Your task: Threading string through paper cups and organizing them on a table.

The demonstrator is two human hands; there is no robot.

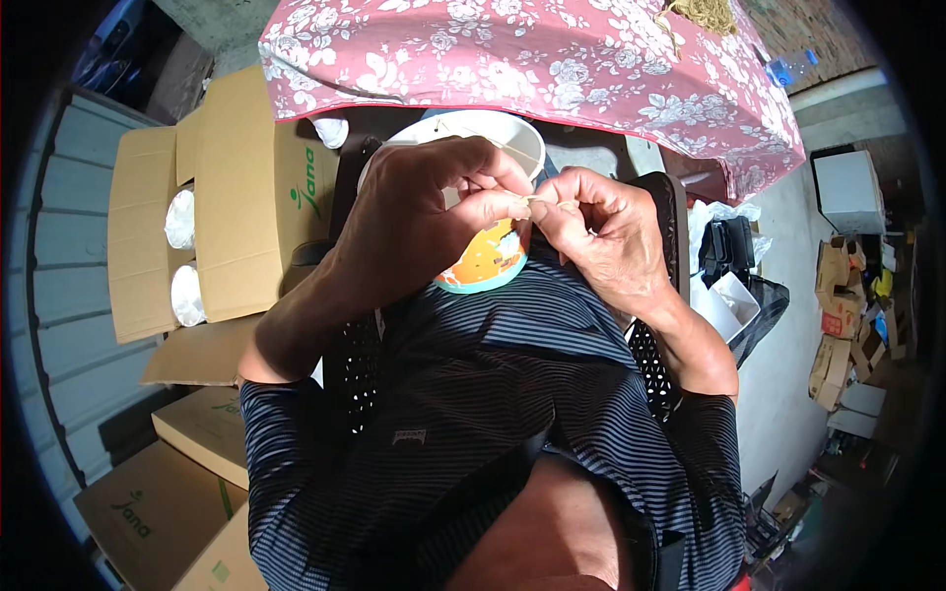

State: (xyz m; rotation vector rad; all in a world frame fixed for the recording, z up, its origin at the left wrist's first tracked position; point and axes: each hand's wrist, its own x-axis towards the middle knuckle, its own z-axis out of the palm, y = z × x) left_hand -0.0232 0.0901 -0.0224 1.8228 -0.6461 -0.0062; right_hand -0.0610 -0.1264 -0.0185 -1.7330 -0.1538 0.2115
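In front of my chest, my left hand (419, 202) and my right hand (611, 236) meet, fingertips almost touching. Both are closed in a pinch on a thin pale strand (533, 200), like a fibre or string; its ends are hard to make out. Directly below them sits a white bucket (485, 271) with an orange print and a teal lower band, resting at my lap. Its pale rim shows beyond my left hand, and my hands hide much of its opening.
Ahead stands a table under a pink floral cloth (581, 69), with a tan fibre bundle (705, 12) on it. Cardboard boxes (236, 197) crowd the left. A white container (731, 303) and plastic bags lie at my right; more cartons (836, 315) are scattered farther right.
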